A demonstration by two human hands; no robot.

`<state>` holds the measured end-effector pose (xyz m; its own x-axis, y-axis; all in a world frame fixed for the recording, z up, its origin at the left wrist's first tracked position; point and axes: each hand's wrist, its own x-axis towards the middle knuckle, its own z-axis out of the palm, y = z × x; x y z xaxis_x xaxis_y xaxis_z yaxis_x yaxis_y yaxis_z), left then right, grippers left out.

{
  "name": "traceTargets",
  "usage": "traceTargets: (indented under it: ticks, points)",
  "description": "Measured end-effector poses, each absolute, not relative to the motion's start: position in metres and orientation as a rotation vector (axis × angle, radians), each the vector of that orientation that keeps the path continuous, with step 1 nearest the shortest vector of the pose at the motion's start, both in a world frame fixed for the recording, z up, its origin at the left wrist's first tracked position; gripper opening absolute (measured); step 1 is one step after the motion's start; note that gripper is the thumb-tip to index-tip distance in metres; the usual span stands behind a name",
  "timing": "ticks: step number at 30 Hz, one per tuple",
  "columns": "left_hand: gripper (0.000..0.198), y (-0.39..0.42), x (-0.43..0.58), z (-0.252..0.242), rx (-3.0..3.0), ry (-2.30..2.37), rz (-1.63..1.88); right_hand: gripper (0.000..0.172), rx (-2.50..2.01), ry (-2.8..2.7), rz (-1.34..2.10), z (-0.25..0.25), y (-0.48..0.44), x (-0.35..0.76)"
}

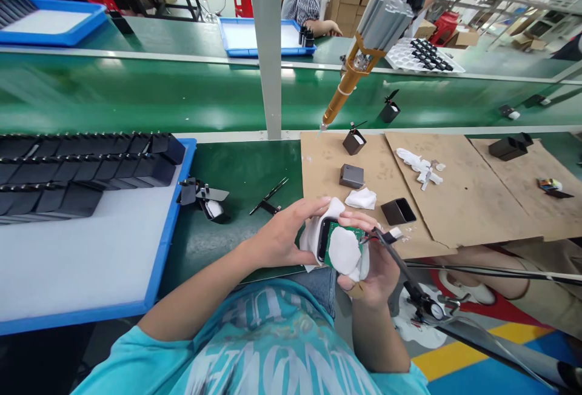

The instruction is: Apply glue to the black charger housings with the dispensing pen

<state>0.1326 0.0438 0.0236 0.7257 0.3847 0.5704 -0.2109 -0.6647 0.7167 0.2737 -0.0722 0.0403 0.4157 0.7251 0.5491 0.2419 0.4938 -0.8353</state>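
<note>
In front of my shirt, both hands are at a black-edged device with a green circuit board (334, 234). A round white pad (344, 251) covers much of the board. My left hand (288, 234) grips the device's left side through a white cloth (310, 236). From the right and below, my right hand (379, 268) holds the board, with more white material under its fingers. Thin wires with a white connector (394, 234) extend at the board's right; their far end is unclear. Just beyond the hands lie a crumpled white cloth (361, 199) and a dark grey box (351, 175).
An open black case (399, 211) lies on the cardboard (413, 237). Tweezers (269, 195) and a black unit (204, 201) sit left, beside a blue-rimmed tray (170, 231) of black cases. An orange-bodied hanging tool (342, 97) points down ahead. A metal arm (422, 304) stands close right.
</note>
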Motion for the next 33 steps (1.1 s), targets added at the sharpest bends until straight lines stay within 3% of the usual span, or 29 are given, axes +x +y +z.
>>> traceTargets:
  ticks: [10, 19, 28, 33]
  points:
    - [0.11, 0.044, 0.132, 0.023, 2.144, 0.089, 0.916, 0.057, -1.114, -1.2, 0.286, 0.04, -0.071, 0.274]
    - [0.102, 0.044, 0.132, 0.025, 2.156, 0.129, 0.883, 0.063, -1.061, -1.077, 0.321, 0.036, -0.074, 0.27]
    - [0.1, 0.045, 0.132, 0.021, 2.165, 0.299, 0.839, 0.061, -0.885, -0.187, 0.971, 0.043, -0.064, 0.272]
    - [0.104, 0.044, 0.133, 0.023, 2.126, 0.253, 0.845, 0.064, -0.855, -0.414, 0.733, 0.037, -0.069, 0.268]
